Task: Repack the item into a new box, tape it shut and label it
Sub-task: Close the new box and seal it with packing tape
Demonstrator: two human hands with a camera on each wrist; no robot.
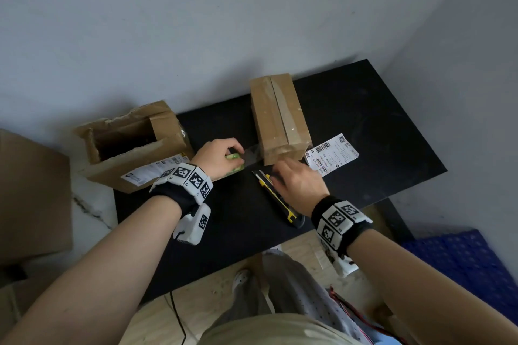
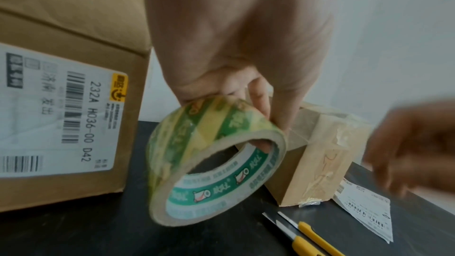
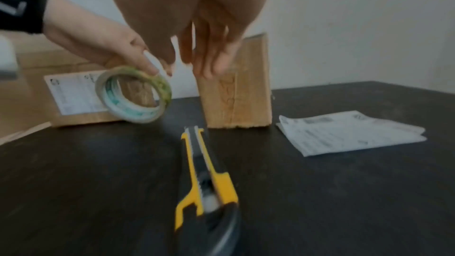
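Observation:
A closed, taped small cardboard box (image 1: 279, 117) lies on the black table (image 1: 364, 126). My left hand (image 1: 217, 158) grips a green-printed roll of clear tape (image 2: 214, 161), just left of the box's near end (image 3: 236, 94). A strip of tape (image 1: 253, 154) runs from the roll to the box. My right hand (image 1: 297, 182) hovers with relaxed fingers over a yellow utility knife (image 1: 276, 194) that lies on the table, holding nothing. A white shipping label (image 1: 332, 155) lies right of the box.
A torn, open cardboard box (image 1: 131, 145) with a printed label (image 2: 56, 108) sits at the table's left edge. More cardboard (image 1: 30, 199) lies on the floor at left. A blue mat (image 1: 465, 258) is at right. A wall stands behind the table.

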